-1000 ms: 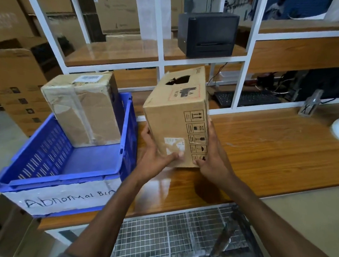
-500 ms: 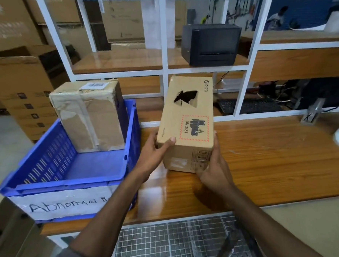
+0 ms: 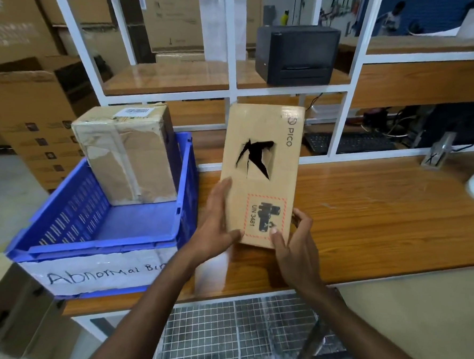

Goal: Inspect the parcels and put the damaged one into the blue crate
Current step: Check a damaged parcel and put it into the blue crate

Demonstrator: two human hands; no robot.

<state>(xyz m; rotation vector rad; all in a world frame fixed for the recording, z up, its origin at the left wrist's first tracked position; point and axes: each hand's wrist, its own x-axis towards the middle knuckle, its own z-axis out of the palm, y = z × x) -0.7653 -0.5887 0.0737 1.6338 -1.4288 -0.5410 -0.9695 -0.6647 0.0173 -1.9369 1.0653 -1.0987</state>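
Bright, even light, white glare on the glossy bench [image 3: 393,230], shelf posts [image 3: 230,40] bowing near the edges

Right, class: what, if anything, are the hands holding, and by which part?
The torn cardboard box, by its near end: left hand on its left edge, right hand at its near right corner.

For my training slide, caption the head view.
Left hand and right hand hold a torn parcel at the bench, beside a blue crate holding a taped parcel.
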